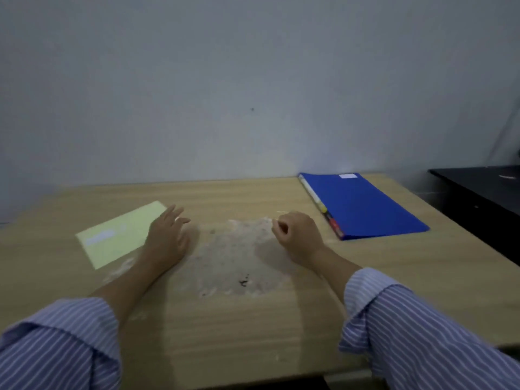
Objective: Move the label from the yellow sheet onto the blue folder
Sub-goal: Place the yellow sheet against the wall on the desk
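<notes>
While the label [100,237] lies pale and flat on the yellow sheet [123,235], left of the worn patch [236,257] in the middle of the desk [225,333], I judge the job barely begun: nothing is peeled and nothing carried. My left hand [168,237] rests spread and flat, holding nothing, its fingers over the sheet's right edge just left of that patch, likely to pin the paper. Right of the patch my right hand [298,237] is curled into a loose fist with thumb and forefinger drawn together; I cannot tell whether anything is between them, though I see nothing there. Further right of the patch, well apart from the sheet, lies the blue folder [365,206], closed, with a small white tag [348,176] already at its far corner. Left to do, as I read it: lift a corner of the label, peel it, cross over the patch and press it onto the folder. No object blocks that path; a dark table [478,190] stands beyond the folder.
</notes>
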